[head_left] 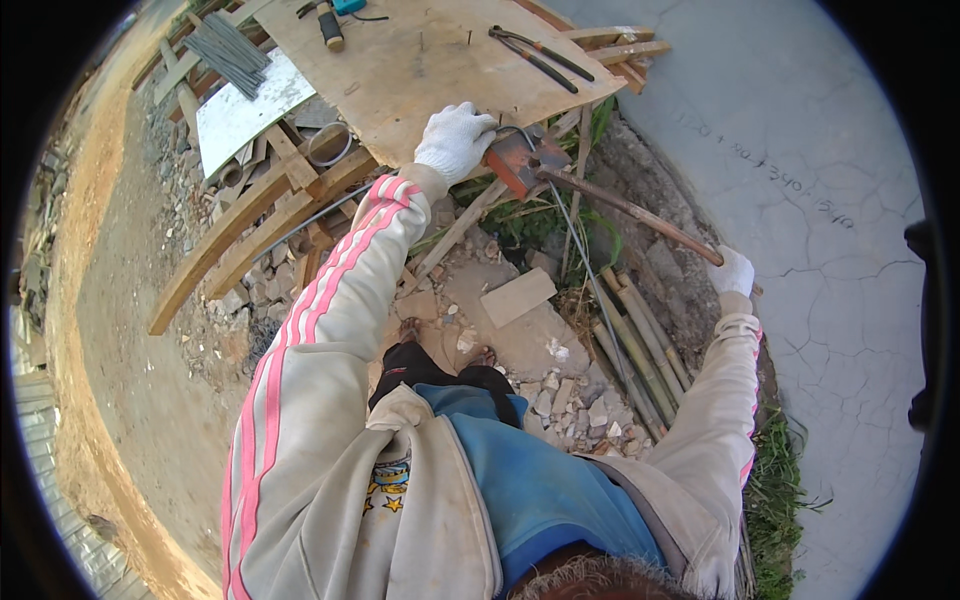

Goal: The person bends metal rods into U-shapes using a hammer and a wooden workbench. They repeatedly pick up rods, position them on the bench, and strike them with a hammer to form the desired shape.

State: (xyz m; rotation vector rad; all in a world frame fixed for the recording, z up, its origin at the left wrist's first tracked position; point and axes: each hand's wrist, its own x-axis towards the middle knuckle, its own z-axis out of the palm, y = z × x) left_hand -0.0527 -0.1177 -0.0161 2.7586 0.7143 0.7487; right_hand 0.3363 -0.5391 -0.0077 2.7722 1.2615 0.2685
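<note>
While the gloved right hand (733,273) grasps a rusty bar (630,208) near its outer end, fingers wrapped around it, the gloved left hand (458,140) is at the near edge of a plywood board (400,90), just beside a reddish-brown metal block (512,165). Its fingers are curled, but I cannot tell whether they grip anything, as their undersides are hidden. The bar slants from the block, at the board's edge, out to the right hand. A thin grey rod (592,278) appears to curve over by the block, and runs down toward some bamboo poles (640,340) on the ground. Farther back on the board lie long-handled pincers (550,72) and a black-handled tool (330,28); to the left, a bundle of grey rods (225,52) rests partly over a white panel (250,110).
</note>
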